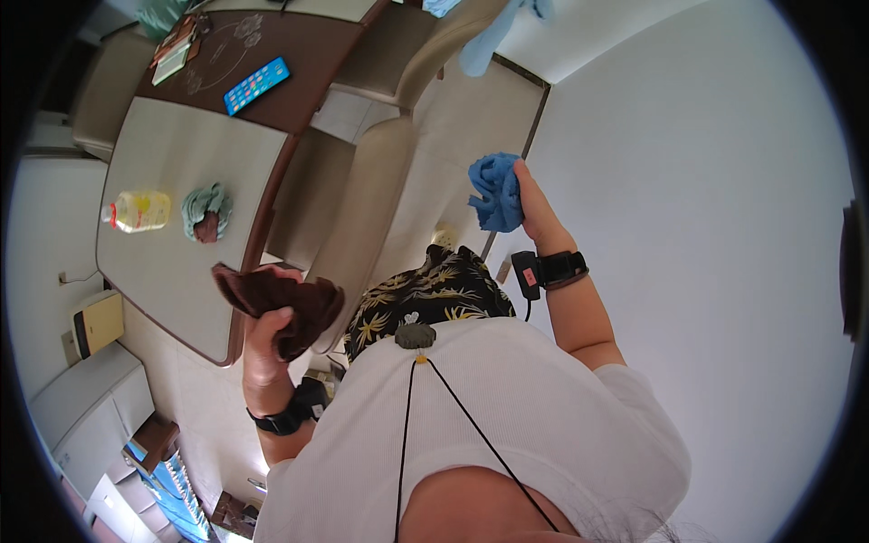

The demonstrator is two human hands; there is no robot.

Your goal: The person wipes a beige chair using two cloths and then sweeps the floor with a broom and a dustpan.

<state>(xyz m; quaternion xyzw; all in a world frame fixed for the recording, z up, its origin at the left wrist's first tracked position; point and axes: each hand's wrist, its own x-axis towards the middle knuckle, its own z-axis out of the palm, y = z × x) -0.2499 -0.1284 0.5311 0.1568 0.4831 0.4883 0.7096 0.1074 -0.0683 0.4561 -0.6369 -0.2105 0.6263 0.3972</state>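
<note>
My left hand (268, 339) grips a crumpled dark brown cloth (299, 305) near the table's right edge. Out to the right, beside the wall, my right hand (540, 207) is raised and pinches a bunched blue cloth (499, 193). A crumpled green cloth (204, 200) with a brown part at its lower end lies on the light section of the table (183, 285). To its left a clear plastic bottle of yellow liquid (141, 211), with a red and white cap, appears to lie on its side. Each wrist wears a black strap with a small device.
A smartphone (256, 86) with a lit screen and some small items (173, 58) are on the table's brown section. Padded beige chairs (366, 197) stand along its right side. A white wall (679, 203) rises at my right. White cabinets (102, 421) are at lower left.
</note>
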